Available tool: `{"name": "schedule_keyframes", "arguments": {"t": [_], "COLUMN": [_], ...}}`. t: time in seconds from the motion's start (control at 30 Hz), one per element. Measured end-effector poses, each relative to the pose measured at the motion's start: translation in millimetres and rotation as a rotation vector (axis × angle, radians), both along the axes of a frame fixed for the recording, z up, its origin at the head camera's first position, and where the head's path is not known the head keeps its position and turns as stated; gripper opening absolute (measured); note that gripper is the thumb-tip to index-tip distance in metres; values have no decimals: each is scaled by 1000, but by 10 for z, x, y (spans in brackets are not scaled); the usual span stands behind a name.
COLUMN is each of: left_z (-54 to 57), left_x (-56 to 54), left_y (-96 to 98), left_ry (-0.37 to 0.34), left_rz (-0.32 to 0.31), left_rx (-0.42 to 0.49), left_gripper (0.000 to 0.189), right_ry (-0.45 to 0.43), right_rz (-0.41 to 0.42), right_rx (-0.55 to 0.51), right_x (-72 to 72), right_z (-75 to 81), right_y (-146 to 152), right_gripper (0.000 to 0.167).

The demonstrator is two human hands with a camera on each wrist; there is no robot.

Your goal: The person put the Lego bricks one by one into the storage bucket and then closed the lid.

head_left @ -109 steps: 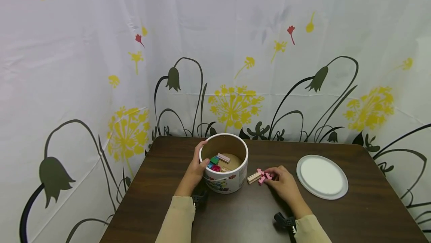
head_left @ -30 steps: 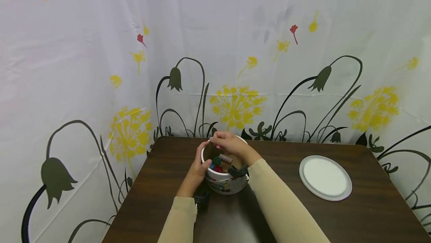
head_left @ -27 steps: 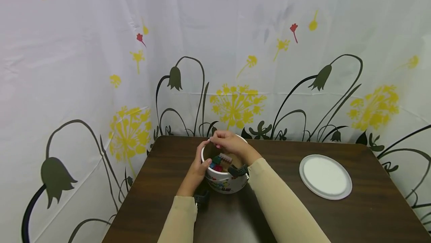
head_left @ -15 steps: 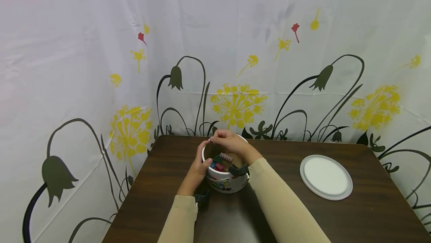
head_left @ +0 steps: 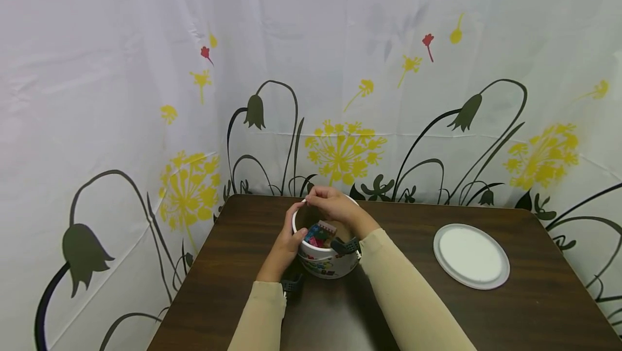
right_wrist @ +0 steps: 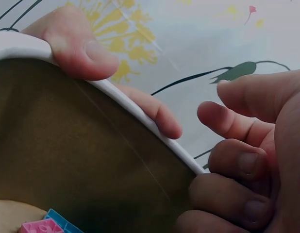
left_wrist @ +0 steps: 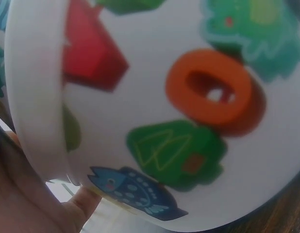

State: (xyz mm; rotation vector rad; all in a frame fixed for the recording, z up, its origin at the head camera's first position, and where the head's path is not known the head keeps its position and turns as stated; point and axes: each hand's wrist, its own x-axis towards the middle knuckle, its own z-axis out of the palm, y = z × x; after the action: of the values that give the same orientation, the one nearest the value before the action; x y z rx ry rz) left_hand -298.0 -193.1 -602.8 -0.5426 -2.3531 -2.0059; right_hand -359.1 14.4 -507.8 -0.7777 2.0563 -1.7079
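A white printed bucket (head_left: 323, 267) stands upright on the table, toy bricks inside it. My left hand (head_left: 284, 243) grips its left rim, with fingers outside and thumb over the edge; the left wrist view shows the printed wall close up. My right hand (head_left: 335, 208) reaches over the bucket's far side, fingertips right at the rim beside the left fingers. In the right wrist view its fingers are curled and nothing shows between thumb and index tips; whether the other fingers hold something, I cannot tell. A pink brick (right_wrist: 43, 225) and a blue brick (right_wrist: 65, 222) lie at the bottom.
A round white lid (head_left: 471, 256) lies flat on the dark wooden table (head_left: 413, 297), right of the bucket. Behind the table hangs a white curtain (head_left: 311, 43) with flower prints. A dark strap with a camera (head_left: 346, 245) on my right wrist overlaps the bucket's near right rim.
My right hand has gone from the pink and cream bricks on the table to over the bucket; those bricks have left the table. Inside, bricks have shifted, with more blue showing. Left hand keeps its grip.
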Motion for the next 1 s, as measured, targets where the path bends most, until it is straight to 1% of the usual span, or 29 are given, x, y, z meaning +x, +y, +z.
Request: {"name": "schedule_keyframes", "arguments": {"t": [0.13, 0.23, 0.33, 0.37, 0.4, 0.47, 0.57, 0.63, 0.67, 0.73, 0.87, 0.93, 1.0], "left_z": [23, 30, 25, 22, 17, 10, -12, -18, -19, -20, -7, -1, 7], "left_x": [13, 20, 13, 11, 10, 13, 33, 54, 63, 74, 76, 65, 52], "left_y": [-14, -18, -14, -10, -7, -1, 14, 21, 23, 21, 14, 12, 11], "left_ry": [1, -1, 7, 11, 12, 12, 4, -2, -5, -2, -3, 1, 0], "left_rz": [-4, 5, 10, 10, 9, 4, 12, 22, 29, 35, 23, 16, 16], "left_rx": [-5, -2, 12, 17, 20, 28, 34, 41, 47, 55, 52, 44, 32], "left_gripper": [75, 74, 75, 75, 76, 77, 78, 78, 78, 78, 79, 78, 78], "right_ry": [-7, 9, 48, 72, 100, 158, 252, 273, 278, 259, 218, 204, 200], "right_rz": [-29, -75, -144, -178, -211, -305, -456, -519, -536, -543, -558, -588, -651], "right_rx": [-42, -73, -171, -227, -305, -492, -768, -893, -932, -966, -928, -873, -758], "right_x": [15, 32, 55, 64, 76, 94, 111, 116, 121, 147, 252, 314, 376], "right_z": [15, 23, 29, 33, 36, 37, 38, 28, 24, 10, -9, -1, 10], "right_y": [-22, -24, 3, 18, 33, 76, 169, 260, 310, 419, 656, 773, 890], "right_gripper": [35, 38, 35, 34, 33, 28, 29, 29, 30, 30, 29, 30, 34]}}
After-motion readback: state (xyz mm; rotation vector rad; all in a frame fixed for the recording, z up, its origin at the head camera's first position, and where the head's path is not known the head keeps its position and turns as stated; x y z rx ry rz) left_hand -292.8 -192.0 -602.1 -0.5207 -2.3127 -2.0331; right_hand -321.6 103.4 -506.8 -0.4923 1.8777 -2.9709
